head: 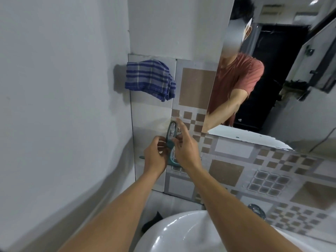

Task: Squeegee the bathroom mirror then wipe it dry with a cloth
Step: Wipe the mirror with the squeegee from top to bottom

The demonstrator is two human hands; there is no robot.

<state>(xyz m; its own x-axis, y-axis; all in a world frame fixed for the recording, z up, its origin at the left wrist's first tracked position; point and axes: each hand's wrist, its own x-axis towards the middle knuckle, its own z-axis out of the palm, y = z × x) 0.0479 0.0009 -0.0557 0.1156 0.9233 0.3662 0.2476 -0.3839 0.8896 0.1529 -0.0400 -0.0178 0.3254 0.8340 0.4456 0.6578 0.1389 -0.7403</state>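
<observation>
A teal squeegee (171,134) hangs upright against the tiled wall, left of the mirror (272,79). My left hand (156,155) grips its handle from the left, fingers curled around the dark middle part. My right hand (185,150) holds it from the right, index finger stretched up along the handle's loop. The blade end pokes out left below my left hand. A blue checked cloth (149,79) hangs folded on the wall above, apart from both hands. The mirror reflects a person in a red shirt.
A white sink (174,231) sits below my forearms. A plain white wall (54,106) closes the left side. Patterned brown and grey tiles (236,171) run under the mirror. A dark object (152,221) lies left of the sink, and a round dark fitting (257,210) sits on the tiles.
</observation>
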